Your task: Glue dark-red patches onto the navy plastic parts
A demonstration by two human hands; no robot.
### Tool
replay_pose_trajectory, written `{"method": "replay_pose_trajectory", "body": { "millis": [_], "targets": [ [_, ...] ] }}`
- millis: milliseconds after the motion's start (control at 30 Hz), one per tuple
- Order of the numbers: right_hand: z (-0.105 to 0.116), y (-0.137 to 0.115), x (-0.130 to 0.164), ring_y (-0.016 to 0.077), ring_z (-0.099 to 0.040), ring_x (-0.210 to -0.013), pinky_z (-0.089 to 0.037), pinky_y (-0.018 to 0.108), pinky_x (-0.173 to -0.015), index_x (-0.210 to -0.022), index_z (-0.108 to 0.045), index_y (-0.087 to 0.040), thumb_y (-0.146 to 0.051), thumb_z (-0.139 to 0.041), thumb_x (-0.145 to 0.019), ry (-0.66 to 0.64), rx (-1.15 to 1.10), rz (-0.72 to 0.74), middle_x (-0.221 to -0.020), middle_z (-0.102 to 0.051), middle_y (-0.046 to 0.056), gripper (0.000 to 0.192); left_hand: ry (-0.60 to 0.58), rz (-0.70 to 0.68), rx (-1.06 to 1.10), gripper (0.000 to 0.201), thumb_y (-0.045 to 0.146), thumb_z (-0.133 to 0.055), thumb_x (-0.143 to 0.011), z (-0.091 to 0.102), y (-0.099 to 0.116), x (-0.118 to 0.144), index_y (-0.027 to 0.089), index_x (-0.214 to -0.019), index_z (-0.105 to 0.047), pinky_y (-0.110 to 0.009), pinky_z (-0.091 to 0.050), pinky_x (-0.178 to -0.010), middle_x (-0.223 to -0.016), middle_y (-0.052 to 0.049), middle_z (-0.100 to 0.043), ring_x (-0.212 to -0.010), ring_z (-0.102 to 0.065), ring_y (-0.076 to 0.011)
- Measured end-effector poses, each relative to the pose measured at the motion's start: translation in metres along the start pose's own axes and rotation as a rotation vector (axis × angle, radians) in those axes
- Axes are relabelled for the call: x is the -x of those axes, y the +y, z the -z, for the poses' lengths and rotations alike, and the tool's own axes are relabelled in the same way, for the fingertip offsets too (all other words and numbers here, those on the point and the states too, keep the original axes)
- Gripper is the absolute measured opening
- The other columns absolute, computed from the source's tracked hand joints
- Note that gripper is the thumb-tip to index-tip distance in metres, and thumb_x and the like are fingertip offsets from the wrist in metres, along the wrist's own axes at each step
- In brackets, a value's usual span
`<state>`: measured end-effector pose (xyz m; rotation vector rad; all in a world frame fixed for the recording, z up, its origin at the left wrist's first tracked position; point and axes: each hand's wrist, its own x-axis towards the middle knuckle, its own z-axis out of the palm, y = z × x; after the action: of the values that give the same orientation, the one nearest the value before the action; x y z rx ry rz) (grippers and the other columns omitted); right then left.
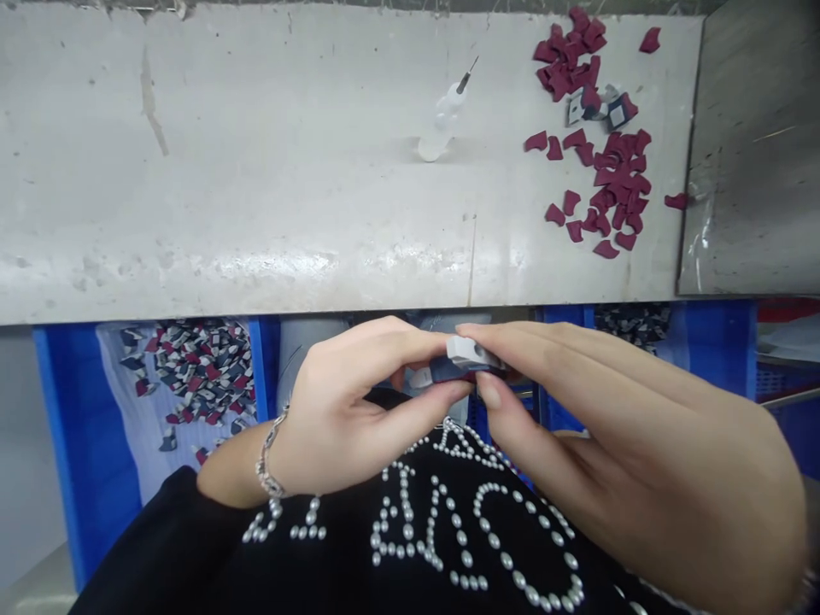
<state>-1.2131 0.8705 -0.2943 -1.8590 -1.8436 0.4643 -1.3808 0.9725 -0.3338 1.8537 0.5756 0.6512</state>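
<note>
Both my hands meet below the table's front edge, over my lap. My left hand (pixel 349 406), with a bracelet on its wrist, pinches the left end of a small dark blue and white part (pixel 462 360). My right hand (pixel 615 427) grips the same part from the right, fingertips on top and thumb beneath. Most of the part is hidden by my fingers.
A worn white table (pixel 256 188) fills the upper view. On it lie a clear glue bottle with a needle tip (pixel 445 115) and several maroon pieces (pixel 602 145) at the right. Below, a blue bin (pixel 83 427) holds many maroon, white and dark pieces (pixel 198 367).
</note>
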Motion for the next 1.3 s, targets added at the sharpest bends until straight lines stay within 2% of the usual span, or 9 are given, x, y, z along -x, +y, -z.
{"method": "replay_pose_trajectory", "body": {
  "millis": [133,300,367,833,1067,1167,1300],
  "targets": [
    [-0.004,0.003,-0.001,0.0197,-0.075,-0.101,-0.06,0.025,-0.097,-0.118,-0.072,-0.01,-0.017,-0.049,-0.105,0.0,-0.019,-0.006,-0.109,-0.078,0.008,0.027,-0.005,0.031,0.011,0.01,0.015,-0.077,-0.088,0.001,-0.003,0.001,0.018,-0.097,-0.076,-0.024,-0.056,-0.064,-0.077,-0.001,-0.073,-0.065,-0.062,-0.0109],
    [0.0,0.006,-0.001,0.0171,-0.073,-0.099,-0.06,0.021,-0.095,-0.127,-0.068,-0.007,-0.021,-0.048,-0.106,-0.072,-0.099,0.008,-0.113,-0.077,0.007,0.032,-0.068,0.283,0.27,0.013,0.019,-0.081,-0.085,0.002,-0.006,0.001,0.017,-0.097,-0.076,-0.024,-0.054,-0.059,-0.083,-0.003,-0.074,-0.066,-0.062,-0.0112],
    [0.001,0.005,-0.001,0.0158,-0.073,-0.097,-0.06,0.02,-0.093,-0.125,-0.068,-0.009,-0.017,-0.047,-0.104,-0.066,-0.111,-0.002,-0.111,-0.077,0.006,0.031,-0.079,0.317,0.321,0.012,0.018,-0.08,-0.085,0.001,-0.007,0.001,0.016,-0.096,-0.075,-0.023,-0.054,-0.06,-0.086,-0.004,-0.075,-0.067,-0.063,-0.011],
    [0.002,0.002,-0.001,0.0169,-0.074,-0.093,-0.062,0.023,-0.086,-0.118,-0.071,-0.013,-0.014,-0.049,-0.103,-0.045,-0.069,-0.007,-0.107,-0.078,0.004,0.026,-0.043,0.202,0.241,0.016,0.016,-0.08,-0.084,-0.003,-0.008,0.003,0.021,-0.099,-0.075,-0.026,-0.05,-0.058,-0.078,0.001,-0.068,-0.063,-0.056,-0.0105],
    [0.0,0.001,-0.004,0.0176,-0.074,-0.099,-0.061,0.022,-0.09,-0.117,-0.072,-0.014,-0.013,-0.05,-0.102,-0.024,-0.111,-0.011,-0.109,-0.078,0.005,0.026,0.049,0.116,0.212,0.016,0.015,-0.08,-0.084,-0.009,-0.011,0.006,0.022,-0.097,-0.076,-0.027,-0.049,-0.058,-0.073,0.001,-0.066,-0.062,-0.054,-0.0113],
    [-0.001,0.004,-0.005,0.0196,-0.074,-0.102,-0.062,0.026,-0.094,-0.125,-0.069,-0.012,-0.016,-0.049,-0.104,-0.061,-0.145,-0.015,-0.113,-0.077,0.008,0.029,0.041,0.285,0.397,0.014,0.02,-0.083,-0.083,-0.01,-0.015,0.004,0.021,-0.095,-0.077,-0.024,-0.053,-0.059,-0.078,-0.001,-0.073,-0.064,-0.061,-0.011],
    [0.0,0.008,-0.008,0.0203,-0.075,-0.102,-0.063,0.029,-0.093,-0.133,-0.063,-0.007,-0.014,-0.042,-0.105,-0.112,-0.258,0.003,-0.111,-0.077,0.01,0.036,-0.064,0.528,0.697,0.026,0.036,-0.088,-0.08,-0.007,-0.021,0.002,0.017,-0.094,-0.079,-0.022,-0.059,-0.064,-0.08,-0.003,-0.075,-0.068,-0.069,-0.0122]
  ]
}}
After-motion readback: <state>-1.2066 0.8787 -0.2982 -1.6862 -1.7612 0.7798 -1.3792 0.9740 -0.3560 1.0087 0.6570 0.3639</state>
